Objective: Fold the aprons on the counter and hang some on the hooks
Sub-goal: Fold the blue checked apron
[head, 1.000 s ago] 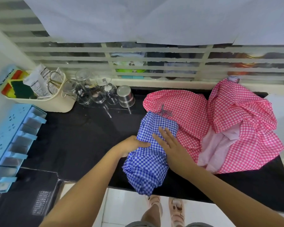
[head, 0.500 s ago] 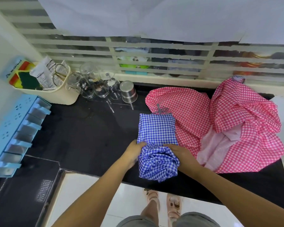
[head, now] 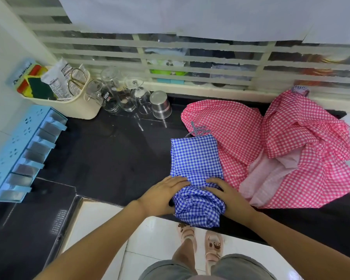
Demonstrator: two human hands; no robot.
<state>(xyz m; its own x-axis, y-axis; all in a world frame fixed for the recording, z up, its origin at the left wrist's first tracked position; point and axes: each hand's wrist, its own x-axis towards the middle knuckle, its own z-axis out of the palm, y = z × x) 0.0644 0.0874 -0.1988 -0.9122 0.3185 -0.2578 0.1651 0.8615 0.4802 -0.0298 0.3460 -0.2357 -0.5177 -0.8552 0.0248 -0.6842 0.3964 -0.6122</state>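
The blue apron (head: 196, 158) lies at lower centre on the counter (head: 109, 154), with its near end bunched over the edge. The left hand (head: 162, 196) and right hand (head: 224, 194) clasp that bunch from either side. It looks like thin, limp cotton (light, likely to slide), best taken at the corners.

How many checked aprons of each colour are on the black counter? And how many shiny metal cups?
Blue-and-white checked apron: 1
Pink-and-white checked aprons: 2, it seems, one spread out and one crumpled
Shiny metal cup: 1
Total: 4
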